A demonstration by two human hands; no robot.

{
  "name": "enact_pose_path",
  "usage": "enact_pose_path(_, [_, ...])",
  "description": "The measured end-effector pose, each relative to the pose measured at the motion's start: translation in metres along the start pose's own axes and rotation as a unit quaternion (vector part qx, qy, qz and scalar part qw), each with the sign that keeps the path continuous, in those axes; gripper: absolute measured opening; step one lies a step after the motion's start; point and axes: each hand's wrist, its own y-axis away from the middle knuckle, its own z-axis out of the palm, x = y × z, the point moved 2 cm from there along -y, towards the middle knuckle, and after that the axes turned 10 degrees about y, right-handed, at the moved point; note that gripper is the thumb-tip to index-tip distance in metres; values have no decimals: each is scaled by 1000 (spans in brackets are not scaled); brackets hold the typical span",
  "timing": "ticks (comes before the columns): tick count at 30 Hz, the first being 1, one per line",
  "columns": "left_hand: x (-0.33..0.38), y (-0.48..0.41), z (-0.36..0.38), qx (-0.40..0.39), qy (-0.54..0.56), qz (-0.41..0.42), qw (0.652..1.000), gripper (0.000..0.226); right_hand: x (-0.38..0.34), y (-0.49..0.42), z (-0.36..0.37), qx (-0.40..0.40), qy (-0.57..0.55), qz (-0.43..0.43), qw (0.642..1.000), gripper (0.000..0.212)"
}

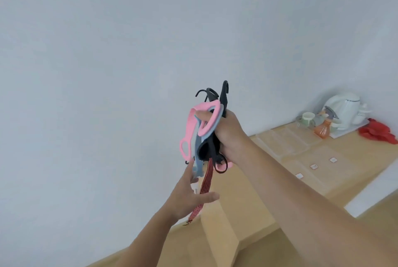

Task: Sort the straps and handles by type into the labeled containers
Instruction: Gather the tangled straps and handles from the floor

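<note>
Your right hand [226, 135] grips a raised bundle: flat, rubbery pink handles [199, 125], a grey handle [197, 148] and black hooks [224, 97]. Your left hand [191, 195] reaches up beneath, fingers spread and empty, beside the dangling red-and-black woven strap [204, 189]. You seem mid-sort; next, pull one piece free and carry it to the clear labeled containers [301, 143] on the bench [269, 212].
</note>
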Motion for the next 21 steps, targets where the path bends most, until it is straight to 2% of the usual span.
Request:
enact_pose_path(3, [-12, -25, 16, 127, -21, -2, 992, 52, -15, -19, -12, -1, 21, -28, 999, 16])
enact_pose_path(5, [-17, -44, 20, 183, -15, -5, 983, 29, -21, -31, -23, -7, 47, -43, 998, 19])
enact_pose_path(8, [-23, -74, 28, 140, 29, -49, 989, 4, -25, -48, -45, 4, 38, -34, 999, 17])
enact_pose_path(10, [-23, -93, 36, 101, 94, -97, 986, 6, -27, -61, -61, 1, 58, -40, 998, 21])
enact_pose_path(12, [-16, -117, 41, 115, 136, -112, 978, 16, -26, -75, -84, -6, 79, -41, 996, 23])
enact_pose_path(17, [29, -176, 29, 236, 210, -82, 945, 18, -3, -97, -140, 2, 102, -32, 994, 14])
enact_pose_path(18, [41, -186, 27, 244, 227, -70, 940, 18, 4, -99, -149, 4, 119, -28, 993, 10])
enact_pose_path(21, [70, -215, 29, 232, 275, -34, 932, 21, 39, -115, -171, 15, 203, -14, 979, 17])
